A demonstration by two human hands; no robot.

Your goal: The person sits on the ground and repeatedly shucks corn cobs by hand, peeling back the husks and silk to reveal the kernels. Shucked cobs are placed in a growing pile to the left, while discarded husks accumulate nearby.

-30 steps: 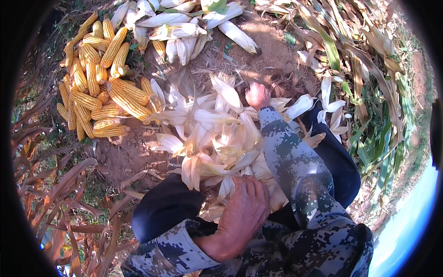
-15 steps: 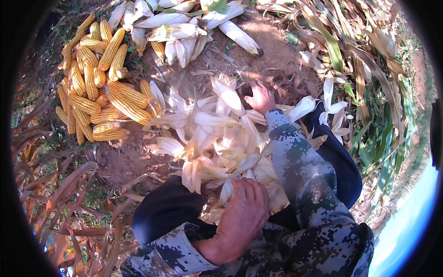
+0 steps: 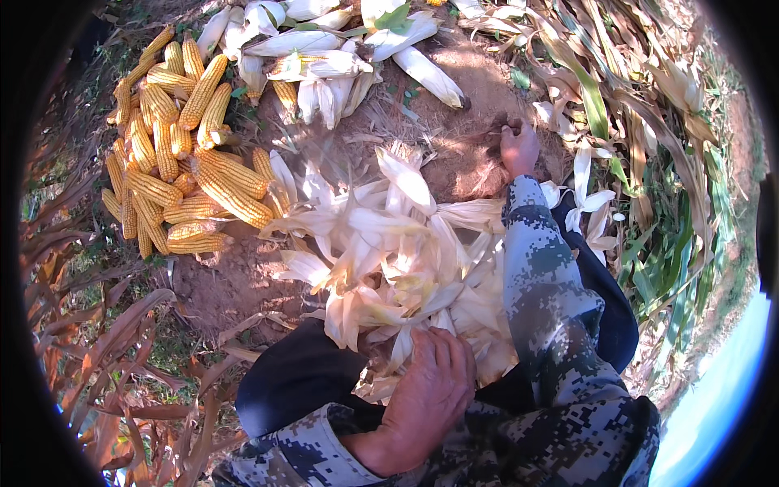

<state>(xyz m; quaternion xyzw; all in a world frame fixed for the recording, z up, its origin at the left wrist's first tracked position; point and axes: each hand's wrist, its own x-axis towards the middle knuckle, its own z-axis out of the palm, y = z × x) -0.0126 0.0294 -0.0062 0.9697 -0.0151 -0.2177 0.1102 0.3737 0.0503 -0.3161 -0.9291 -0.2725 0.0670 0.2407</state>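
My right hand reaches out over the soil at the right of centre. Its fingers are bent and closed, and what is between them, if anything, is too small to make out. My left hand rests low in the middle, back upward, at the near edge of a heap of pale corn husks. Its fingers lie together and curl downward, so the tips and anything under them are hidden. The husk heap spreads between my knees, with both hands outside its middle.
Husked yellow corn cobs are piled at the far left. Several ears in white husks lie at the back, one ear closer to my right hand. Dry and green corn stalks line the right; brown leaves cover the left.
My right hand has moved right and farther out, away from the husk heap over bare soil, and its fingers have curled in. My left hand stays nearly in place.
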